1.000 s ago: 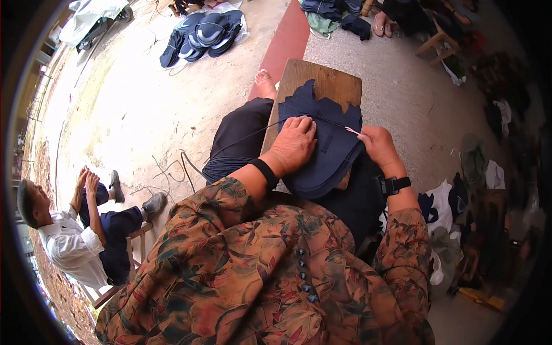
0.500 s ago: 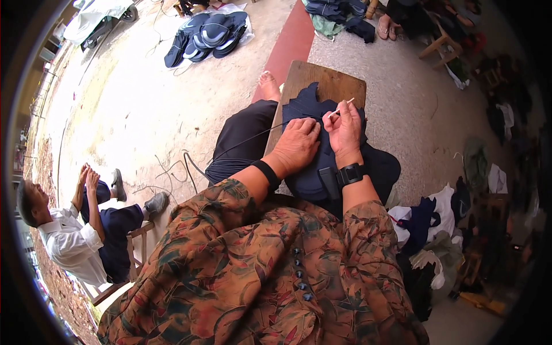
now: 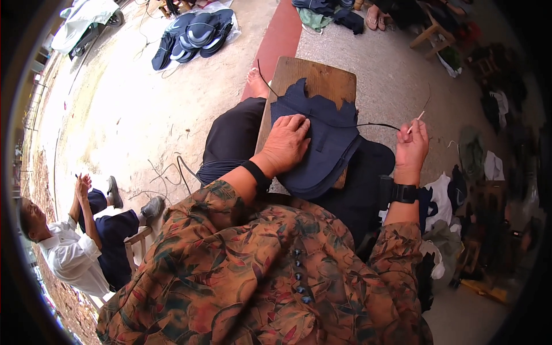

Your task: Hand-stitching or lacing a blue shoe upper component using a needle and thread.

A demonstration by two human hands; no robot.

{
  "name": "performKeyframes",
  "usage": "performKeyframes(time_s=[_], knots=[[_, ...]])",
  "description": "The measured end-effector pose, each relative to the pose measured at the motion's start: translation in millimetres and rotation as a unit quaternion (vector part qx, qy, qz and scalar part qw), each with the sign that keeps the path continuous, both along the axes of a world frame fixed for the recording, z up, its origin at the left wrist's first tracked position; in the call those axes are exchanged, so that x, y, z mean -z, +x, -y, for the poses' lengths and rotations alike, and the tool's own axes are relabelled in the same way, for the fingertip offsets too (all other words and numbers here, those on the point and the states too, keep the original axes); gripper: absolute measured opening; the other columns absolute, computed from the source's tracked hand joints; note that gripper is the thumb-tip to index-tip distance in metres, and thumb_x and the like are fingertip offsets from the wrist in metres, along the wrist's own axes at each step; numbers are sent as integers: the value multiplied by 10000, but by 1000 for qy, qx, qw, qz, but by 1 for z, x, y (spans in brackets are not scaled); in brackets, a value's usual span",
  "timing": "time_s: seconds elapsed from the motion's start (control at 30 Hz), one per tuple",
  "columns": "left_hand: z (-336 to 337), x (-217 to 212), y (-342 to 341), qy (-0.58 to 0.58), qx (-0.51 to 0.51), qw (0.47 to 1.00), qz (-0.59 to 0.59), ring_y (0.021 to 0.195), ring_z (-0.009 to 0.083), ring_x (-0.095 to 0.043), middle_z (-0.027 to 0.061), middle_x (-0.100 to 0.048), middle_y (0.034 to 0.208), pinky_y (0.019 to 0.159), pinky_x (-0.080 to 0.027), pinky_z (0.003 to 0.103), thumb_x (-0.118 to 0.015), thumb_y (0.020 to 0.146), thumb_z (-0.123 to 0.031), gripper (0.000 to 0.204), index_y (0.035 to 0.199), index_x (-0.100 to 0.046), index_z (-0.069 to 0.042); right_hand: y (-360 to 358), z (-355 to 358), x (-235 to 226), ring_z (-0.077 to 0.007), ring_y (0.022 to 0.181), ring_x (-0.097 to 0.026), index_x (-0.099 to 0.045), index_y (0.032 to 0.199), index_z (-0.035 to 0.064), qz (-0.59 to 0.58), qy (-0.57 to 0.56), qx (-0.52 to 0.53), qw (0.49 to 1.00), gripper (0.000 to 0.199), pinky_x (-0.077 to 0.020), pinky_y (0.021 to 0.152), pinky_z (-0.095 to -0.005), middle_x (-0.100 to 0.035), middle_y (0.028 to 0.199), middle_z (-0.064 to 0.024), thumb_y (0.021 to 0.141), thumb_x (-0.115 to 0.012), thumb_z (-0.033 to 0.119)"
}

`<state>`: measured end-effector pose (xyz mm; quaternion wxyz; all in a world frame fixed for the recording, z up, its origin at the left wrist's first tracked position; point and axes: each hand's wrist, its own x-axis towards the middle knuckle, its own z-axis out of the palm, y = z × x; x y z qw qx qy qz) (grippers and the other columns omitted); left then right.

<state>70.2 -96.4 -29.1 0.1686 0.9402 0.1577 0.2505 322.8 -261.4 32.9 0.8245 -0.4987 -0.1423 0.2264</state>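
Observation:
A stack of dark blue cloth pieces (image 3: 336, 144) with jagged far edges lies on a wooden bench (image 3: 316, 75) in front of me. My left hand (image 3: 287, 141) rests on its left part, fingers laid flat and pressing down. Out to the right of the bench, my right hand (image 3: 411, 146) is raised and closed on a thin white stick-like tool (image 3: 418, 121), its tip too small to make out. A dark cord (image 3: 376, 124) runs taut from the cloth to my right hand. Its other end (image 3: 261, 70) sticks up past the cloth's far left edge.
Loose dark cord (image 3: 172, 172) trails on the ground at left, near a seated person in a white shirt (image 3: 72, 253). A pile of dark padded pieces (image 3: 195, 35) lies ahead on a sheet. Cloth heaps (image 3: 440, 207) and a wooden stool (image 3: 432, 34) stand at right.
My right hand has moved from above the cloth out to the right with the white tool, drawing the dark cord across. My left hand stays on the cloth.

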Motion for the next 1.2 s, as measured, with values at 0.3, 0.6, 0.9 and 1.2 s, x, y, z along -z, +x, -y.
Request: performKeyframes(time_s=[0.3,0.6,0.9,1.2], knots=[[0,-51,10,-408,149,890,140,897,163,-594,63,-575,901,795,-482,296,-660,879,-139,187,1005,-670,0,-143,-43,-3,-41,600,-483,-547,1161,54,58,-40,-220,973,213,-384,537,-174,-527,691,15,993,-487,171],[4,-47,-7,-649,217,722,103,771,160,-610,31,-509,933,710,-485,280,-617,915,-161,196,981,-662,18,-158,-47,10,-27,620,-477,-556,1254,33,73,-57,-201,975,306,-402,533,-171,-593,820,10,983,-507,164],[-45,-87,-31,-559,34,746,360,791,130,-565,45,-587,891,602,-419,212,-534,967,-161,117,980,-587,-58,-147,-38,28,-81,662,-551,-533,1166,7,317,-116,-34,941,250,-461,614,-214,-599,943,-75,957,-545,143],[-71,-71,6,-146,87,985,22,689,193,-630,108,-652,802,640,-494,286,-636,839,5,99,928,-669,-22,-159,-36,62,-388,1021,-543,-554,1152,-31,598,-292,-107,738,488,-456,882,-420,-531,1225,-240,745,-734,169]])
